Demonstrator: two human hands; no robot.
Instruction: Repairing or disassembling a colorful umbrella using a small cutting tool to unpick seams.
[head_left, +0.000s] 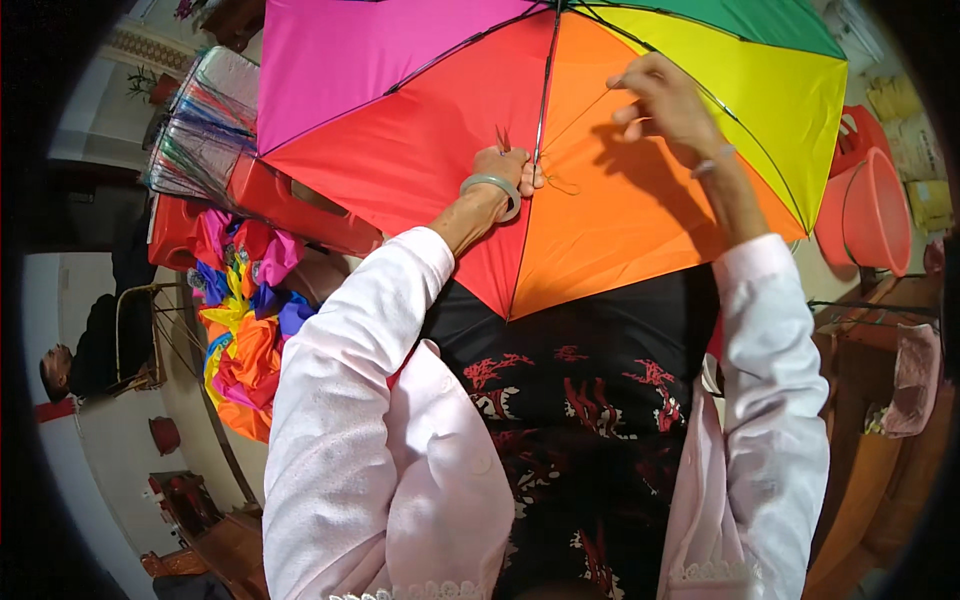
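An open rainbow umbrella (620, 210) spreads before me with its inner side and dark metal ribs showing. My left hand (502, 172) is closed at the rib (543, 100) between the red and orange panels. Pointed tips of what look like small scissors (503, 138) stick up out of that hand. Above the orange panel my right hand (665, 108) is raised in a pinch, slightly blurred. From its fingers a thin thread (580, 122) runs down taut toward the rib beside my left hand. Whether a needle is in the pinch is too small to tell. A loose thread loop lies on the orange cloth.
At left, a bundle of umbrella frames (205, 130) rests by red plastic stools or bins (300, 212), above a heap of multicoloured cloth (250, 330). A red bucket (875, 212) stands at right, near wooden furniture (870, 470) with a pink cloth (915, 380). Another person (95, 330) is far left.
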